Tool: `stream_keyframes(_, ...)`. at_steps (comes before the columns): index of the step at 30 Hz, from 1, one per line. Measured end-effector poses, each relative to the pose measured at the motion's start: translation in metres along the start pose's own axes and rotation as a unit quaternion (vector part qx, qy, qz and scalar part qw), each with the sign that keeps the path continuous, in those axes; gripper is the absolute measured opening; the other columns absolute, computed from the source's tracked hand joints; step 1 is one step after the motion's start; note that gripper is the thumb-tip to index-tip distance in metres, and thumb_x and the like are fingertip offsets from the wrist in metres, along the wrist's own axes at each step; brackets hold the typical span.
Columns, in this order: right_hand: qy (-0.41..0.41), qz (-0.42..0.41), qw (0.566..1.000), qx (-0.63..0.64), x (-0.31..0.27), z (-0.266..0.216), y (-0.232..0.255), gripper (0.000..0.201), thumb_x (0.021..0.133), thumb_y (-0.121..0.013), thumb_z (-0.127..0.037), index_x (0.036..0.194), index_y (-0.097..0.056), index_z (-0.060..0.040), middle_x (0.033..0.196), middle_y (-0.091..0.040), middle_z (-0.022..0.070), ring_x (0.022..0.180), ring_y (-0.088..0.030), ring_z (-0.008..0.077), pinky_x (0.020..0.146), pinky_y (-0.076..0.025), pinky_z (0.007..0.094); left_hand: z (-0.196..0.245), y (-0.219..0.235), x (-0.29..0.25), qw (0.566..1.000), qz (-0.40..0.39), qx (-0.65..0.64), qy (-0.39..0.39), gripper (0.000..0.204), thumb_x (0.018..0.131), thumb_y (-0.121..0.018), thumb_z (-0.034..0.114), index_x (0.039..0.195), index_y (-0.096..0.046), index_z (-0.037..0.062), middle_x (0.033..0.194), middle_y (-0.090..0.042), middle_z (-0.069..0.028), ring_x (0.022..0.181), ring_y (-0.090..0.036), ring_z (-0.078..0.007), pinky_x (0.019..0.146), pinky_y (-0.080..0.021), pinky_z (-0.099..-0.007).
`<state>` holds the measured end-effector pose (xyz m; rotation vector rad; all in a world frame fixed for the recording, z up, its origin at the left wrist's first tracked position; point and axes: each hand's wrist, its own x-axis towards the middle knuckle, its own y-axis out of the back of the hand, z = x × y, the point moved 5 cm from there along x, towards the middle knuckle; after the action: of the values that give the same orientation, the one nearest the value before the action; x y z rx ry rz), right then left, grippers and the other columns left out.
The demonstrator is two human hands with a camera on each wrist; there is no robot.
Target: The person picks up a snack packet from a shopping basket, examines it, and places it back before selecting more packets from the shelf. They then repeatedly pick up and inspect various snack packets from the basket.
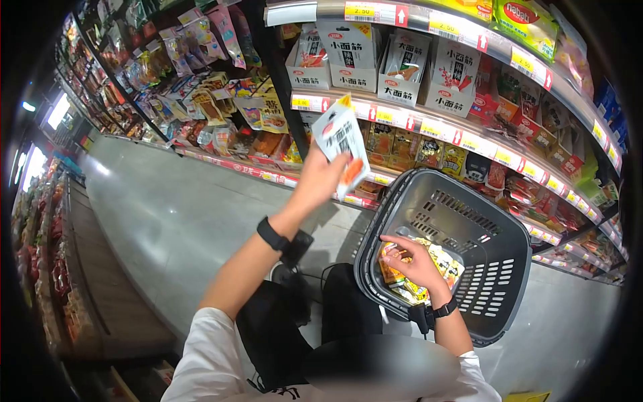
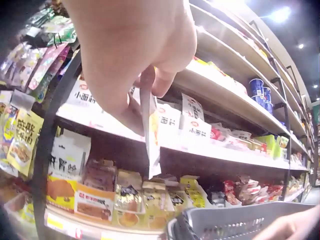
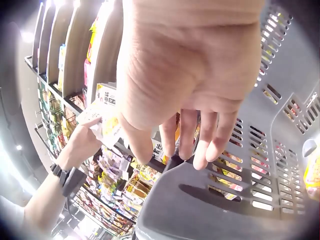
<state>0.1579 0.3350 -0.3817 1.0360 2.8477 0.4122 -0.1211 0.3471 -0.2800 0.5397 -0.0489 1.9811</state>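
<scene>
The left hand (image 1: 321,175) pinches a white packet (image 1: 343,137) just in front of the shelf (image 1: 487,149), thumb on its front, maybe so its big words show. To the right, the grey basket (image 1: 508,285) has its wide top up, which likely helps keep the yellow packs (image 1: 447,260) in. The right hand (image 1: 420,266) is over them, fingers a bit apart, gripping nothing that shows.

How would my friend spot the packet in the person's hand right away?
Find the snack shelves, then the big grey basket in front. Up and left of the basket, the left hand pinches a flat white packet with a yellow top corner. Unlike the white boxes on the shelf behind, it is held in the air.
</scene>
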Motion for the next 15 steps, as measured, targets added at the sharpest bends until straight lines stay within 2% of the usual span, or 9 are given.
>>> stream_keyframes(1, 0.01, 0.009, 1.0, -0.004, 0.0, -0.005, 0.0, 0.042, 0.089, -0.077, -0.015, 0.129, -0.068, -0.0067, 0.112, -0.068, 0.0074, 0.086, -0.066, 0.0105, 0.077, -0.052, 0.025, 0.011, 0.006, 0.017, 1.0, 0.008, -0.026, -0.013, 0.036, 0.097, -0.065, 0.009, 0.129, -0.052, -0.0018, 0.118, -0.067, -0.0089, 0.107, -0.063, -0.0156, 0.095, -0.05, -0.0323)
stream_keyframes(4, 0.003, 0.014, 1.0, 0.0, 0.001, -0.004, 0.0, 0.041, 0.09, -0.077, -0.016, 0.128, -0.068, -0.0062, 0.109, -0.067, 0.0067, 0.085, -0.067, 0.0105, 0.077, -0.052, 0.0249, 0.036, 0.023, 0.076, 0.995, 0.011, -0.063, -0.078, 0.037, 0.098, -0.069, 0.013, 0.128, -0.055, -0.001, 0.12, -0.068, -0.0074, 0.105, -0.064, -0.0125, 0.094, -0.051, -0.0317)
stream_keyframes(5, 0.008, 0.02, 1.0, 0.0, 0.001, -0.003, 0.001, 0.039, 0.09, -0.077, -0.016, 0.127, -0.069, -0.0055, 0.103, -0.067, 0.0052, 0.083, -0.065, 0.0089, 0.076, -0.051, 0.0244, 0.045, 0.028, 0.094, 0.997, 0.022, -0.014, -0.075, 0.036, 0.097, -0.07, 0.013, 0.127, -0.057, -0.0014, 0.119, -0.069, -0.0082, 0.104, -0.064, -0.0124, 0.093, -0.052, -0.0314)
stream_keyframes(6, 0.008, 0.021, 1.0, -0.002, 0.001, 0.0, 0.001, 0.039, 0.09, -0.077, -0.016, 0.127, -0.069, -0.0055, 0.1, -0.068, 0.0047, 0.082, -0.064, 0.0084, 0.076, -0.051, 0.0243, 0.059, 0.029, 0.108, 0.993, 0.033, -0.025, -0.11, 0.033, 0.096, -0.071, 0.012, 0.124, -0.059, -0.002, 0.115, -0.071, -0.0085, 0.102, -0.065, -0.013, 0.092, -0.052, -0.032)
stream_keyframes(8, 0.008, 0.023, 1.0, -0.007, 0.0, 0.006, 0.002, 0.038, 0.09, -0.077, -0.016, 0.126, -0.07, -0.0054, 0.095, -0.068, 0.0037, 0.081, -0.063, 0.0075, 0.076, -0.051, 0.0242, 0.073, 0.029, 0.127, 0.995, 0.05, -0.057, -0.058, 0.031, 0.095, -0.072, 0.012, 0.12, -0.06, -0.0019, 0.113, -0.072, -0.0085, 0.1, -0.066, -0.0134, 0.091, -0.052, -0.0322)
stream_keyframes(9, -0.007, 0.026, 1.0, 0.004, -0.001, 0.007, 0.003, 0.036, 0.09, -0.077, -0.017, 0.124, -0.071, -0.0055, 0.089, -0.07, 0.0028, 0.079, -0.061, 0.0069, 0.075, -0.051, 0.0246, 0.074, 0.032, 0.144, 0.989, 0.073, -0.003, -0.131, 0.027, 0.093, -0.07, 0.001, 0.118, -0.062, -0.0028, 0.108, -0.073, -0.0109, 0.095, -0.068, -0.0157, 0.085, -0.054, -0.0325)
stream_keyframes(15, -0.012, 0.014, 1.0, -0.016, -0.001, 0.014, 0.003, 0.034, 0.09, -0.077, -0.021, 0.12, -0.073, -0.0048, 0.094, -0.074, 0.0044, 0.078, -0.063, 0.009, 0.075, -0.052, 0.0256, 0.063, 0.023, 0.188, 0.992, 0.046, -0.088, -0.078, 0.02, 0.091, -0.07, -0.003, 0.111, -0.066, -0.0037, 0.104, -0.074, -0.011, 0.093, -0.068, -0.0158, 0.083, -0.054, -0.0318)
